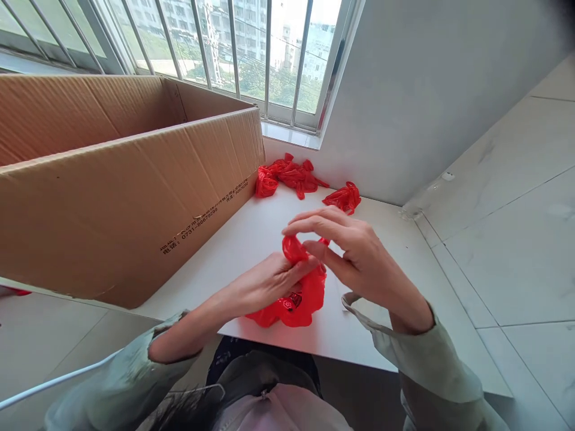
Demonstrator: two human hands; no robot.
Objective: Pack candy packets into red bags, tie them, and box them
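A red plastic bag [309,299] with a dark printed mark is bunched between my two hands, low over the front of the white tabletop. My left hand [269,281] grips its gathered middle, thumb stretched along the plastic. Over the top of the bag curls my right hand [350,248], its thumb and fingertips around a rolled red loop. Part of the bag is hidden behind my left hand and wrist, and the right fingertips cover some of the loop.
A large open cardboard box [135,203] stands on the left of the white table [395,230]. Knotted red bags [296,176] lie against the wall at the back, with another red bag [345,197] to their right. Behind is a barred window [251,60].
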